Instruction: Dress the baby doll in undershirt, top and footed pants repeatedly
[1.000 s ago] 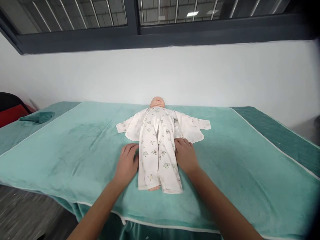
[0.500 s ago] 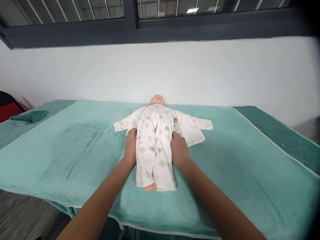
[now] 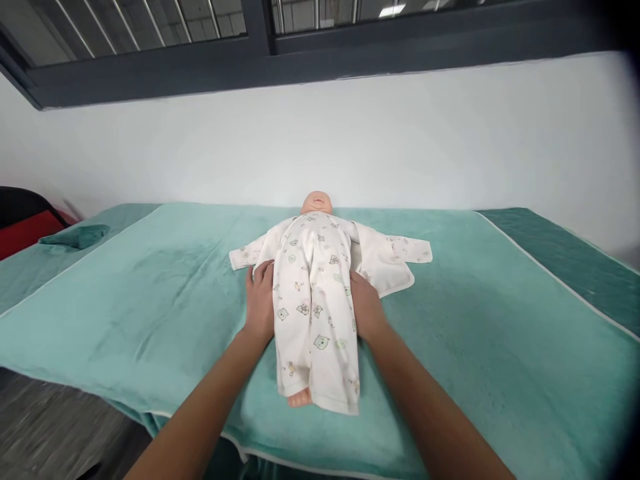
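A baby doll (image 3: 317, 202) lies on its back, head toward the wall. White printed baby trousers (image 3: 320, 300) cover its front up to the chest. One foot (image 3: 300, 398) shows at the left hem; the other is hidden. Beneath them spreads a white baby jacket (image 3: 383, 263), its sleeves out to both sides and its right flap folded outward. My left hand (image 3: 260, 300) is closed at the trousers' left edge, thumb out of sight. My right hand (image 3: 367, 305) grips the right edge, its fingertips tucked under the cloth.
A green blanket (image 3: 175, 287) covers the bed, with a darker green strip (image 3: 560, 257) on the right. Behind stands a white wall (image 3: 320, 140) under a dark window frame (image 3: 150, 77). A red and black object (image 3: 25, 230) sits at the far left.
The trousers' hem now reaches nearer to me, and the right leg looks wider and raised. My right hand has shifted slightly right, its fingers further under the cloth. The view has tilted a little.
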The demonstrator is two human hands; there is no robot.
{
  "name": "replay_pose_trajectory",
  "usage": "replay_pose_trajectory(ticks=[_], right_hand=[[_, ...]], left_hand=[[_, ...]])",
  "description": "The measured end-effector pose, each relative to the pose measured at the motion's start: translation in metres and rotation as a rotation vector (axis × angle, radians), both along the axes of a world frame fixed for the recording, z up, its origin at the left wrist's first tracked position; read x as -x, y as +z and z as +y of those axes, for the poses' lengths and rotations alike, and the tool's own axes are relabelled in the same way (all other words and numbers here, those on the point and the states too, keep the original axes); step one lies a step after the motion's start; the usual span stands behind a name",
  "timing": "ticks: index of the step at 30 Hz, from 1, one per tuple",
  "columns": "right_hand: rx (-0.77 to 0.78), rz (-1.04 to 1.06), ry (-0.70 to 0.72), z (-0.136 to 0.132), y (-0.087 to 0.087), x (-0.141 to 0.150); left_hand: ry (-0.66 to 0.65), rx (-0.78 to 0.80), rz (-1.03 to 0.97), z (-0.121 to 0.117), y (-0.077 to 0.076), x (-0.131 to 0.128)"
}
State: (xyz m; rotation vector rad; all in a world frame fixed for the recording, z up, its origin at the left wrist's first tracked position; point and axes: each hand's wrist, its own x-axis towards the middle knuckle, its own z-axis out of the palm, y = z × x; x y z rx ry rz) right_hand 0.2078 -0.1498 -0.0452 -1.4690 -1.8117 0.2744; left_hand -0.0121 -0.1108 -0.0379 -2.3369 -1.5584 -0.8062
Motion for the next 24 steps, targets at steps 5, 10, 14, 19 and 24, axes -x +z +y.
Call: replay_pose_trajectory(ticks=[5, 10, 14, 19, 24], right_hand=[[-0.026, -0.061, -0.032, 0.000, 0.001, -0.001], [-0.076, -0.115, -0.077, -0.002, 0.001, -0.003], [-0.100, -0.180, 0.002, -0.007, 0.000, -0.007], [-0.096, -0.134, 0.041, -0.032, -0.003, -0.012], [-0.012, 0.190, 0.037, -0.061, -0.005, -0.020]], left_hand=[[0.032, 0.012, 0.049, -0.018, 0.004, 0.003], [0.148, -0.068, -0.029, -0.042, -0.005, 0.017], [0.181, 0.000, -0.032, -0.052, -0.010, 0.023], [0.214, 0.080, -0.096, -0.054, -0.007, 0.020], [0.169, 0.084, -0.334, -0.055, -0.006, 0.022]])
